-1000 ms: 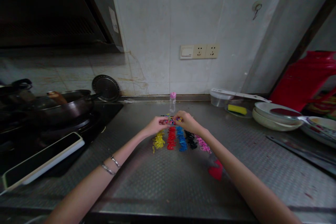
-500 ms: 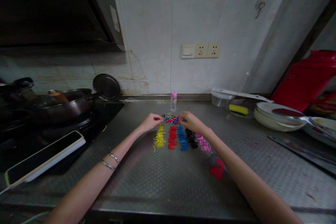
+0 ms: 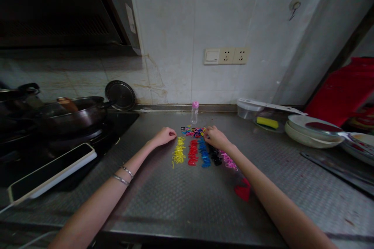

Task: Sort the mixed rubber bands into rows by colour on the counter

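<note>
Small elastic bands lie sorted by colour in rows on the counter: yellow bands (image 3: 179, 151), red bands (image 3: 193, 152), blue bands (image 3: 204, 153), black bands (image 3: 215, 155) and pink bands (image 3: 229, 160). Behind the rows sits a mixed-colour pile of bands (image 3: 193, 132). My left hand (image 3: 167, 136) is closed in a pinch just left of the yellow row's top; whatever its fingertips hold is too small to see. At the mixed pile's right end, my right hand (image 3: 216, 138) has its fingers pressed together, their tips partly hidden. A clear bottle with a pink cap (image 3: 194, 113) stands behind the pile.
To the left are a phone-like device (image 3: 52, 171) and a pan (image 3: 77, 113) on the stove. A red piece (image 3: 242, 191) lies near my right forearm. On the right stand a yellow sponge (image 3: 267, 123), stacked bowls (image 3: 306, 136) and a knife-like blade (image 3: 336, 171).
My left hand has drawn back leftward, away from the mixed pile. My right hand has shifted slightly right and down at the pile's right end. The view has turned slightly.
</note>
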Action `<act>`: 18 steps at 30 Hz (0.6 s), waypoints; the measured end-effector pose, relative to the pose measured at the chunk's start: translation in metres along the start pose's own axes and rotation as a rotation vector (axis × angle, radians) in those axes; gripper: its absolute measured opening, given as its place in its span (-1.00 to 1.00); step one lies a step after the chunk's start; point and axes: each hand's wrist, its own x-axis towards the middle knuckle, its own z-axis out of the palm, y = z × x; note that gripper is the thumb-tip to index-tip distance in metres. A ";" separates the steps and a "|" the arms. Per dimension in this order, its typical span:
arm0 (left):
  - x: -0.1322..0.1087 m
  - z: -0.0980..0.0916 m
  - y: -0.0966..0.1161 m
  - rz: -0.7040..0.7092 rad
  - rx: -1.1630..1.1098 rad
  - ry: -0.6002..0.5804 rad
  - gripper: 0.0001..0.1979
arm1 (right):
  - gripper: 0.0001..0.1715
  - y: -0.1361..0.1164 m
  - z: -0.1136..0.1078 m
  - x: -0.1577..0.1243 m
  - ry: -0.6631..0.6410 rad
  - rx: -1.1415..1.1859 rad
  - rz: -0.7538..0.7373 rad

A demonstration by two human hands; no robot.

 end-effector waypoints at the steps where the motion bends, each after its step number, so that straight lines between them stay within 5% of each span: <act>1: 0.000 0.000 0.002 0.020 -0.009 -0.008 -0.74 | -0.82 0.000 0.001 0.000 -0.003 0.005 -0.009; 18: 0.000 -0.003 0.004 -0.027 -0.116 -0.044 -0.69 | -0.85 0.009 0.002 0.002 -0.020 0.220 -0.105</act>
